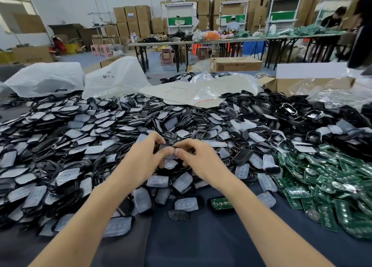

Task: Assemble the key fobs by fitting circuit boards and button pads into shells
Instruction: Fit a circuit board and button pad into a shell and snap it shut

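Step in hand (judged): button pad being seated into a shell. Shell (163,147) is held mid-scene, just above the heap, pinched between both hands. Left hand (144,156) is curled round its left end, right hand (194,159) round the right end, and the thumb tips are pressed side by side on the near face. A translucent button pad (170,156) is seen just under the thumbs, touching the shell. Whether it's fully seated can't be told, since the edges are covered by fingers.

Supplies: heap (80,146) of black shells & pale pads is spread over left + centre of the bench (201,246). Green circuit boards (332,186) are piled at right, near side. One fitted shell (220,204) w/ a board already in it is laid on the bare cloth beside the right forearm. A loose pad (186,204) lies just left of it, and a small black part (178,214) is a bit nearer.

Next move (est.): pad edges to be pressed down all round until flush. Then a board is to be taken from the right pile by the right hand, w/ the shell held in the left. Needed: button bumps lined up w/ shell openings, board orientation checked before drop-in. Risk: pad looks soft, so a corner may be left lifted.
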Action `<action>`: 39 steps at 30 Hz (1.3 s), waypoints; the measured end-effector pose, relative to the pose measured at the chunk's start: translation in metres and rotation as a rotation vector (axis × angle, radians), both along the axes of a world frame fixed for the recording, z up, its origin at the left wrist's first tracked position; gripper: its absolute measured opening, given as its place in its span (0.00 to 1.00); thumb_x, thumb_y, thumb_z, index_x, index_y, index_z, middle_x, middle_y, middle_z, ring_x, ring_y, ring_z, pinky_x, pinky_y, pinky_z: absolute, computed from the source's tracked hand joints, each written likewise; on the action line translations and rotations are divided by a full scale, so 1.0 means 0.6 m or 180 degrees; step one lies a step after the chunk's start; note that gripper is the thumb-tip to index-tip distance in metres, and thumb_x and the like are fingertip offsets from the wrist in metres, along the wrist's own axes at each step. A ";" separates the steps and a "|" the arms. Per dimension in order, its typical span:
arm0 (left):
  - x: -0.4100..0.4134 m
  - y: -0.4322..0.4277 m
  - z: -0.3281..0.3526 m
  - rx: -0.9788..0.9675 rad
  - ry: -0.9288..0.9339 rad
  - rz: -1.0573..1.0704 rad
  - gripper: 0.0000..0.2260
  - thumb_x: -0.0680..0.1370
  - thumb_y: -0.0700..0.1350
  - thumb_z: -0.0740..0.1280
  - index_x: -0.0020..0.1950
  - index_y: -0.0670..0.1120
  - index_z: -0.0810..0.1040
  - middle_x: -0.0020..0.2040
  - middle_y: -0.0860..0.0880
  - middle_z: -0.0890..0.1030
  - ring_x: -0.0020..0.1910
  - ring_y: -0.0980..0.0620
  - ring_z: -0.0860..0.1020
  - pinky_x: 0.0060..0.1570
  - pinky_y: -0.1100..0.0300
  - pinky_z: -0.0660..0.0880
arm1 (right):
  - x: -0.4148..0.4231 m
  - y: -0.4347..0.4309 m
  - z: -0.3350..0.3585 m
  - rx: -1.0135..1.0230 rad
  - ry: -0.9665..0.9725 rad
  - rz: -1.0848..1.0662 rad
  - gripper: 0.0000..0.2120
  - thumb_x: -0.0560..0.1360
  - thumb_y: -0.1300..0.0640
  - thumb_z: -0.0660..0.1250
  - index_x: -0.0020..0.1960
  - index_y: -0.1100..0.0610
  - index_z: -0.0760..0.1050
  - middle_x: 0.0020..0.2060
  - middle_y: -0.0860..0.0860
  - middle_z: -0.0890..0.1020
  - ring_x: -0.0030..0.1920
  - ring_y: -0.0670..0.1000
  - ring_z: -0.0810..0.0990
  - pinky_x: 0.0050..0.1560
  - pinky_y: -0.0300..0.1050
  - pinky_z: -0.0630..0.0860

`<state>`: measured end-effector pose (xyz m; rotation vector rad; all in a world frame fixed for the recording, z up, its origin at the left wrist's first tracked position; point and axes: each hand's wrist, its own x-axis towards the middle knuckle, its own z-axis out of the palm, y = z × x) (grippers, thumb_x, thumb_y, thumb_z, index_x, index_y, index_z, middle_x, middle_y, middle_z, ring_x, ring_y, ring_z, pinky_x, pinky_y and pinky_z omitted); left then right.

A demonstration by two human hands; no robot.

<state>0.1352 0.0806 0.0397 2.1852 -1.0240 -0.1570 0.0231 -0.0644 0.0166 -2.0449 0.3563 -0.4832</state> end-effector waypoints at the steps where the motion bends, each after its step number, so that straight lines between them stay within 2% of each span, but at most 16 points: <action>1: -0.005 -0.006 0.006 -0.0212 0.0117 -0.0047 0.08 0.80 0.56 0.67 0.49 0.57 0.70 0.33 0.55 0.84 0.27 0.59 0.76 0.26 0.67 0.71 | -0.005 -0.002 0.006 0.0575 -0.0221 0.0102 0.04 0.81 0.55 0.69 0.54 0.49 0.81 0.47 0.50 0.83 0.43 0.44 0.82 0.40 0.36 0.78; 3: -0.019 -0.024 0.012 -0.0663 0.0339 -0.0133 0.06 0.80 0.55 0.67 0.50 0.55 0.73 0.33 0.53 0.84 0.28 0.59 0.77 0.30 0.65 0.73 | -0.017 -0.010 0.016 0.1496 -0.0563 0.0215 0.04 0.80 0.61 0.69 0.52 0.54 0.81 0.42 0.52 0.85 0.40 0.46 0.84 0.41 0.37 0.81; 4: -0.028 -0.036 0.012 -0.0859 0.0423 -0.0168 0.06 0.81 0.55 0.66 0.51 0.55 0.73 0.33 0.52 0.83 0.29 0.58 0.77 0.31 0.62 0.74 | -0.024 -0.017 0.020 0.1677 -0.0663 0.0178 0.05 0.80 0.63 0.69 0.51 0.54 0.81 0.40 0.51 0.86 0.39 0.46 0.85 0.42 0.37 0.81; 7: -0.062 -0.084 0.003 -0.1382 0.0585 -0.0278 0.04 0.83 0.54 0.63 0.52 0.55 0.74 0.29 0.52 0.79 0.28 0.55 0.73 0.30 0.58 0.71 | -0.048 -0.048 0.026 0.1842 -0.0828 -0.0067 0.05 0.80 0.63 0.68 0.52 0.56 0.81 0.36 0.48 0.85 0.38 0.47 0.84 0.42 0.38 0.81; 10: -0.103 -0.143 -0.010 -0.1835 0.0873 -0.0373 0.03 0.84 0.52 0.62 0.51 0.57 0.74 0.28 0.54 0.73 0.28 0.52 0.69 0.30 0.53 0.68 | -0.077 -0.081 0.026 0.2146 -0.1041 -0.0344 0.05 0.80 0.63 0.69 0.53 0.57 0.82 0.36 0.49 0.84 0.36 0.48 0.83 0.38 0.39 0.80; 14: -0.149 -0.215 -0.021 -0.2053 0.1186 -0.0389 0.05 0.84 0.51 0.61 0.49 0.56 0.73 0.32 0.54 0.74 0.32 0.51 0.72 0.36 0.47 0.74 | -0.105 -0.121 0.021 0.2807 -0.1393 -0.0535 0.06 0.80 0.65 0.66 0.51 0.59 0.82 0.33 0.51 0.83 0.31 0.46 0.80 0.32 0.38 0.78; 17: -0.167 -0.251 -0.026 -0.2079 0.1354 -0.0514 0.06 0.85 0.49 0.59 0.50 0.53 0.72 0.28 0.55 0.73 0.27 0.55 0.70 0.28 0.60 0.69 | -0.122 -0.156 0.014 0.2705 -0.1436 -0.0682 0.07 0.81 0.65 0.66 0.51 0.58 0.83 0.34 0.52 0.83 0.32 0.46 0.81 0.35 0.37 0.79; 19: -0.170 -0.263 -0.031 -0.2031 0.1450 -0.0627 0.07 0.86 0.47 0.57 0.51 0.50 0.72 0.27 0.55 0.72 0.25 0.56 0.69 0.25 0.66 0.67 | -0.131 -0.175 0.006 0.2465 -0.1396 -0.0702 0.07 0.81 0.64 0.66 0.53 0.58 0.83 0.35 0.53 0.84 0.33 0.46 0.81 0.37 0.36 0.80; 26: -0.159 -0.275 -0.052 -0.1887 0.1381 -0.0593 0.08 0.87 0.46 0.56 0.51 0.51 0.73 0.30 0.52 0.74 0.28 0.54 0.71 0.28 0.64 0.69 | -0.128 -0.198 -0.023 0.2026 -0.1255 -0.0704 0.07 0.80 0.61 0.68 0.52 0.55 0.84 0.37 0.51 0.84 0.37 0.48 0.82 0.42 0.38 0.80; 32: -0.164 -0.277 -0.058 -0.1758 0.1252 -0.0575 0.08 0.86 0.48 0.57 0.52 0.54 0.74 0.30 0.55 0.75 0.28 0.56 0.72 0.29 0.62 0.71 | -0.137 -0.195 -0.023 0.1696 -0.0954 -0.0675 0.05 0.79 0.59 0.71 0.55 0.55 0.82 0.36 0.56 0.84 0.35 0.50 0.83 0.35 0.40 0.79; 36: -0.166 -0.273 -0.060 -0.1720 0.1168 -0.0659 0.08 0.86 0.49 0.57 0.53 0.54 0.75 0.30 0.54 0.76 0.29 0.56 0.73 0.30 0.61 0.72 | -0.140 -0.195 -0.022 0.2001 -0.0962 -0.0619 0.04 0.79 0.60 0.70 0.51 0.54 0.83 0.35 0.58 0.84 0.35 0.53 0.83 0.32 0.41 0.77; 39: -0.169 -0.269 -0.058 -0.1676 0.1018 -0.0858 0.08 0.86 0.48 0.56 0.55 0.55 0.75 0.31 0.59 0.78 0.29 0.61 0.75 0.30 0.69 0.71 | -0.142 -0.197 -0.020 0.2314 -0.0956 -0.0588 0.04 0.74 0.58 0.73 0.49 0.54 0.84 0.35 0.59 0.83 0.34 0.54 0.82 0.29 0.41 0.76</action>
